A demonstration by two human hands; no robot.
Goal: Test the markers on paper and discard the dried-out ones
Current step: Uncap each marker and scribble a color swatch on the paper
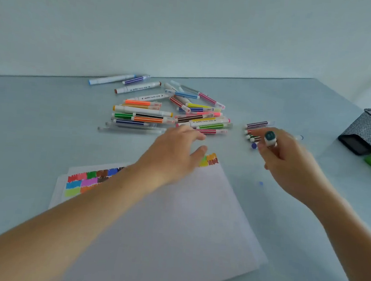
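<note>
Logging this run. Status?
Left hand open, reaching for marker pile. Right hand grips teal-capped marker. Nothing in the way.

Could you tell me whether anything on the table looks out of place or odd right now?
Mostly no. Two small blue bits, seemingly caps, lie loose on the table: one by the right hand, another beside the paper, apart from the marker pile.

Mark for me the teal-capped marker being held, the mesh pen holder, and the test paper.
teal-capped marker (270,137), head view, on its cap end.
mesh pen holder (370,129), head view, on its front mesh wall.
test paper (184,218), head view, on the blank middle.
</note>
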